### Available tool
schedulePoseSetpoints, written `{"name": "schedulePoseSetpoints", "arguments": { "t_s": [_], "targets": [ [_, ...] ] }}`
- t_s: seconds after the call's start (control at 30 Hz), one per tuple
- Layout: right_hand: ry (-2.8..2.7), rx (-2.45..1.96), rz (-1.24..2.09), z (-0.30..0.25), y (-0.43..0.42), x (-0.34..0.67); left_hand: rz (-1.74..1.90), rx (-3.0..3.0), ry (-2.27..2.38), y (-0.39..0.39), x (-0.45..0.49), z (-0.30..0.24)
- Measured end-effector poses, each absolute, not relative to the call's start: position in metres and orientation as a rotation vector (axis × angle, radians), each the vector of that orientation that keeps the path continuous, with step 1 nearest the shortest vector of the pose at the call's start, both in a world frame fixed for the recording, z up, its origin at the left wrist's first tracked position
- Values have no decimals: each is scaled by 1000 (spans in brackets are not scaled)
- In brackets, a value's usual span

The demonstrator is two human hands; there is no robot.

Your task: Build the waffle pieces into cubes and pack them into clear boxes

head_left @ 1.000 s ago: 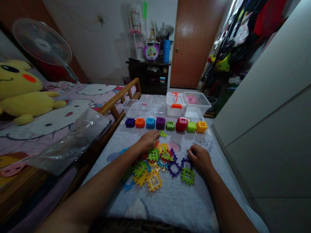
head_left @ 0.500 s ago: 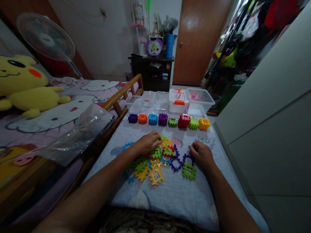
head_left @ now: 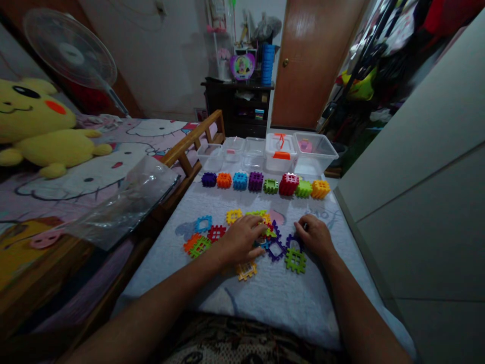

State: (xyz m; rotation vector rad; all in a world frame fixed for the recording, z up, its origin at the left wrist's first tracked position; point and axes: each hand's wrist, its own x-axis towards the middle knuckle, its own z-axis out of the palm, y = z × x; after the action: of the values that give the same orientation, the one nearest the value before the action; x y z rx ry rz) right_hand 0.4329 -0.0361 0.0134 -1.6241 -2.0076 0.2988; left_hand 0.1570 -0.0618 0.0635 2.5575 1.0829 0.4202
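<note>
My left hand [head_left: 246, 237] lies over a loose pile of flat plastic building pieces, palm down with its fingers apart. It hides part of the pile. Around it show a yellow window piece [head_left: 246, 271], a red piece [head_left: 216, 233], a blue frame piece [head_left: 203, 223] and a green piece [head_left: 199, 247]. My right hand [head_left: 315, 233] rests on the cloth at the right with curled fingers. Something small and dark shows at its fingers, too unclear to name. Beside this hand lie a purple frame piece [head_left: 294, 241] and a green square piece [head_left: 295, 260].
Behind the pile runs a row of stacked pieces sorted by colour, among them a red stack [head_left: 288, 185]. Farther back stand clear plastic boxes, including a lidded box [head_left: 280, 154] with orange clips. A wooden bed rail [head_left: 193, 136] borders the left, a white cabinet [head_left: 424, 167] the right.
My left hand has moved right and slightly nearer over the pile, its fingers spreading. Red, orange and yellow pieces now show at the left. My right hand stays nearly in place.
</note>
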Motion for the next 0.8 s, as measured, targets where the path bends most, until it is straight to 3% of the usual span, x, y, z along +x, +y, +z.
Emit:
{"name": "schedulePoseSetpoints", "arguments": {
  "t_s": [0.6, 0.8],
  "targets": [
    [-2130, -1312, 509, 26, -40, 422, 492, 2653, 810, -70, 207, 53],
    [-2181, -1282, 514, 21, -39, 425, 451, 2668, 1212, -44, 184, 62]
  ]
}}
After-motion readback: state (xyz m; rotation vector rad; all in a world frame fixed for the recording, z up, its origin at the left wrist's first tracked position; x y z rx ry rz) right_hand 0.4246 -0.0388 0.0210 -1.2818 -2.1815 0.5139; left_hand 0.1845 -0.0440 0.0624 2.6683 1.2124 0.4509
